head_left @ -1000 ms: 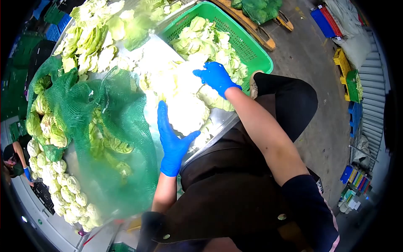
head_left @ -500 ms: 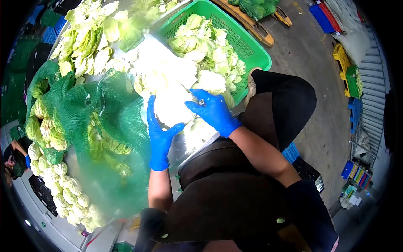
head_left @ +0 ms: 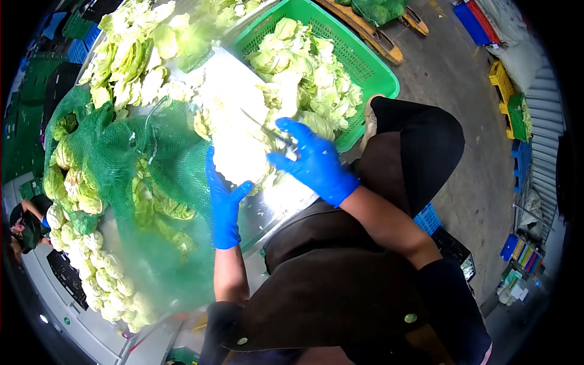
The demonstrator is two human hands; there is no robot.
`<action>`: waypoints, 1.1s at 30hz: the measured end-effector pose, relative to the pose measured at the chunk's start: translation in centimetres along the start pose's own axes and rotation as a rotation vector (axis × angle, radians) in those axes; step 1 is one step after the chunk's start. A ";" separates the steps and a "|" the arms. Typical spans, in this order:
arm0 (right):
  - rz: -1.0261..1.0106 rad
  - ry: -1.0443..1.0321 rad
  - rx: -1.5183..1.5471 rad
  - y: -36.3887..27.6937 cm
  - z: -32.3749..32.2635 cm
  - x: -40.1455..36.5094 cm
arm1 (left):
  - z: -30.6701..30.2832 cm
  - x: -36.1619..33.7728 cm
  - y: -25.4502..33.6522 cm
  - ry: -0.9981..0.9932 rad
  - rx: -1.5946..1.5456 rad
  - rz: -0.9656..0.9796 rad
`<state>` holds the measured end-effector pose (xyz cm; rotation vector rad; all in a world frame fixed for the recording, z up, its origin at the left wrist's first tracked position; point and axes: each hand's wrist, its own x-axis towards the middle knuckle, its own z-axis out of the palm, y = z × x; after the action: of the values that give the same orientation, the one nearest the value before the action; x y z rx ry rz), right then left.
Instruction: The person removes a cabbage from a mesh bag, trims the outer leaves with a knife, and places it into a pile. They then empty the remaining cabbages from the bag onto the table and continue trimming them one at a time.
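A pale cabbage head [head_left: 240, 155], washed out by glare, rests on the metal table [head_left: 267, 213]. My left hand [head_left: 226, 210], in a blue glove, cups its near left side with the thumb spread away from the fingers. On the other side my right hand [head_left: 319, 164], also gloved in blue, is closed around a small knife [head_left: 260, 125]. Its thin blade points up and left over the cabbage; the handle is mostly hidden by the fingers. Loose leaves and scraps lie around the head.
A green crate [head_left: 380, 79] full of cabbage leaves stands beyond my right hand. Green netting [head_left: 176, 158] covers the left side of the table, near several piled cabbage heads [head_left: 100, 274]. More leaves [head_left: 128, 61] lie behind. Another person [head_left: 29, 222] is at far left.
My right hand has lifted off the cabbage and turned, bringing the knife blade into view. My left hand has slid slightly down and left along the head.
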<state>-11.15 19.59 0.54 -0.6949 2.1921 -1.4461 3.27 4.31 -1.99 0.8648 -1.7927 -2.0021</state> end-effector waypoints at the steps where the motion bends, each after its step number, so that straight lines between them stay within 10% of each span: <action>1: -0.022 -0.095 -0.088 -1.6 -0.2 0.0 | -0.1 0.0 -0.1 -0.005 0.000 0.001; 20: 0.224 -0.164 0.003 4.0 1.2 2.2 | 0.5 1.1 1.5 -0.012 0.597 0.121; 23: 0.146 -0.161 -0.210 7.5 1.2 1.2 | -0.9 1.1 0.2 0.038 0.414 0.037; 26: 0.098 0.007 0.207 4.6 1.5 1.7 | -0.7 0.7 0.9 0.026 0.487 0.078; 33: -0.208 -0.301 -0.021 0.4 3.4 1.5 | -0.2 0.8 0.7 0.021 0.413 0.065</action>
<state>-10.43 16.37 -1.19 -1.0982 1.9508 -1.3151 2.65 3.57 -1.51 0.9205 -2.2324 -1.5995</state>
